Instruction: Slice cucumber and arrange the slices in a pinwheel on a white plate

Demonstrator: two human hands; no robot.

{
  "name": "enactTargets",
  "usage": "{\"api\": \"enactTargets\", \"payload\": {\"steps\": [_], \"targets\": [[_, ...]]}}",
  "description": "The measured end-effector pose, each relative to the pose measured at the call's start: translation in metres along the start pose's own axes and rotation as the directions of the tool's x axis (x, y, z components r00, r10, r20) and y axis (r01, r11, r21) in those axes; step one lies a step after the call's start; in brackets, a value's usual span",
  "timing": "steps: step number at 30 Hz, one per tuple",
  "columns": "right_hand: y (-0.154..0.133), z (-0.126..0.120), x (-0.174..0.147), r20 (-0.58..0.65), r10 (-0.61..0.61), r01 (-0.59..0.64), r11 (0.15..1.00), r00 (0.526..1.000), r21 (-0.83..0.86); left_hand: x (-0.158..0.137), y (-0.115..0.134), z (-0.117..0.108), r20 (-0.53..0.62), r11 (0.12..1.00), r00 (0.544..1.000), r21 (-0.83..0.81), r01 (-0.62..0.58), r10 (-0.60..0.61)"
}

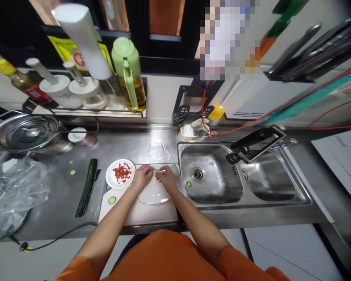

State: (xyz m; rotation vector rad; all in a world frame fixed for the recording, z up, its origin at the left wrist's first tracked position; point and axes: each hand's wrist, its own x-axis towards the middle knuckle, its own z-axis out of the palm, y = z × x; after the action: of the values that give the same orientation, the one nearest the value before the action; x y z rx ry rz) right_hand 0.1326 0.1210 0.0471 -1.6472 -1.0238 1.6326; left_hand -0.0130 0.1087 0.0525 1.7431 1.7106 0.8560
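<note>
My left hand (pixel 143 176) and my right hand (pixel 166 178) meet over a white plate (pixel 153 197). A small pale-green cucumber slice (pixel 156 171) sits between their fingertips, and both hands are closed in a pinch on it. The plate rests on a white cutting board (pixel 119 210). Beside my left hand is a small white dish (pixel 109 175) with red pieces that look like goji berries (pixel 123 172). Another cucumber slice (pixel 112 200) lies on the board's left part. A long dark-green cucumber (pixel 87 189) lies on the steel counter further left.
To the right is a double steel sink (pixel 219 171) with cucumber slices (pixel 188 184) at its left edge and a faucet (pixel 283 144). A plastic bag (pixel 17 195) and lidded pot (pixel 29 132) stand left. An oil bottle (pixel 131 78) and jars fill the rack behind.
</note>
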Motion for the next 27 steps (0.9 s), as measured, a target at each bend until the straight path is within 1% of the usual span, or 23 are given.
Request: {"api": "enactTargets", "payload": {"steps": [2, 4, 7, 9, 11, 13, 15, 21, 23, 27], "targets": [[0.001, 0.003, 0.005, -0.015, 0.002, -0.002, 1.0, 1.0, -0.014, 0.004, -0.009, 0.004, 0.001, 0.987, 0.988, 0.038, -0.155, 0.155], [0.004, 0.005, 0.009, -0.023, 0.004, -0.005, 0.998, 1.0, -0.058, 0.006, -0.019, 0.009, 0.023, 0.964, 0.966, 0.065, -0.259, 0.258], [0.007, 0.006, 0.012, -0.027, -0.017, 0.011, 0.979, 0.999, -0.205, 0.006, -0.034, 0.014, 0.052, 0.934, 0.939, 0.103, -0.342, 0.339], [0.007, 0.006, 0.012, -0.023, -0.046, 0.036, 0.943, 0.999, -0.33, 0.005, -0.041, 0.017, 0.069, 0.918, 0.927, 0.126, -0.375, 0.369], [0.006, 0.006, 0.012, -0.017, -0.104, 0.084, 0.879, 0.994, -0.47, 0.005, -0.045, 0.019, 0.087, 0.906, 0.917, 0.144, -0.398, 0.389], [0.004, 0.006, 0.011, 0.004, -0.188, 0.152, 0.785, 0.982, -0.601, 0.005, -0.046, 0.02, 0.101, 0.899, 0.912, 0.156, -0.409, 0.398], [0.002, 0.007, 0.01, 0.044, -0.254, 0.214, 0.692, 0.966, -0.689, 0.006, -0.047, 0.021, 0.109, 0.895, 0.909, 0.162, -0.416, 0.402], [0.007, 0.005, 0.005, 0.16, -0.331, 0.313, 0.481, 0.93, -0.819, 0.004, -0.047, 0.02, 0.11, 0.89, 0.908, 0.184, -0.418, 0.404], [0.013, 0.003, 0.003, 0.207, -0.371, 0.357, 0.403, 0.906, -0.842, 0.003, -0.047, 0.02, 0.112, 0.891, 0.91, 0.185, -0.414, 0.399], [0.025, 0.001, 0.001, 0.293, -0.452, 0.438, 0.26, 0.843, -0.86, 0.002, -0.046, 0.02, 0.089, 0.895, 0.915, 0.191, -0.403, 0.393]]}}
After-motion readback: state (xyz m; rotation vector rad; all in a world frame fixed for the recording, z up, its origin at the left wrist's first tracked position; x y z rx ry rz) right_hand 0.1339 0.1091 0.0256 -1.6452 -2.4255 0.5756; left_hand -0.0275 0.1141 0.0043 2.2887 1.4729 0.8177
